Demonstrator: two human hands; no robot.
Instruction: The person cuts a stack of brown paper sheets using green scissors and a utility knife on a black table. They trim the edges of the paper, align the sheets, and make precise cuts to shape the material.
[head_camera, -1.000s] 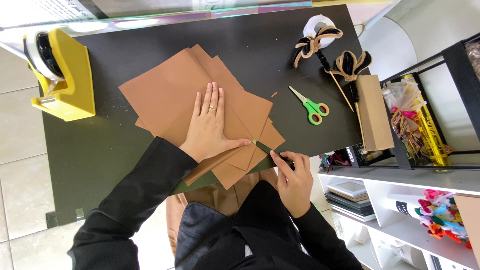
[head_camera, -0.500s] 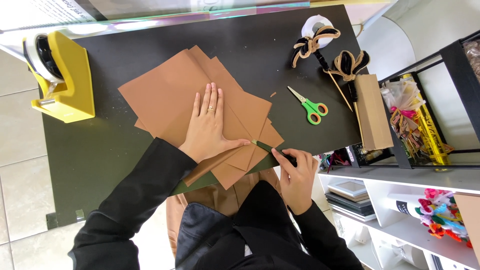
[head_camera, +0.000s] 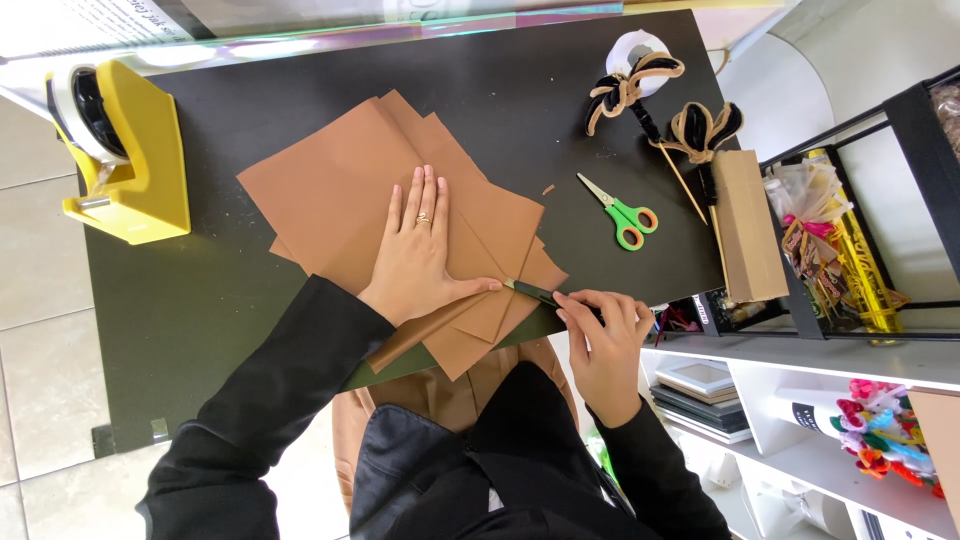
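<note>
At the centre of the frame the left hand (head_camera: 418, 255) lies flat and fully open, fingers together and stretched toward the top of the frame, palm pressing down on a fanned stack of brown paper sheets (head_camera: 330, 195); it grips nothing, only holds the paper down; a ring shows on one finger. The sheets spread from the upper middle of the black surface (head_camera: 500, 90) down to its lower edge, where a few corners overhang. Just right of the left thumb, the right hand (head_camera: 605, 335) is curled closed around a slim dark cutter (head_camera: 535, 293), whose tip touches the edge of the paper at the lower centre right. Both arms wear black sleeves. In the upper left stands a yellow tape dispenser (head_camera: 135, 160); right of the paper, well apart from it, lie green-handled scissors (head_camera: 622, 212); above them, in the upper right, sit black and tan ribbon bows on sticks (head_camera: 660, 105); beside these rests a brown cardboard box (head_camera: 748, 225). At the right edge a white shelf (head_camera: 800, 360) holds books and colourful trinkets.
</note>
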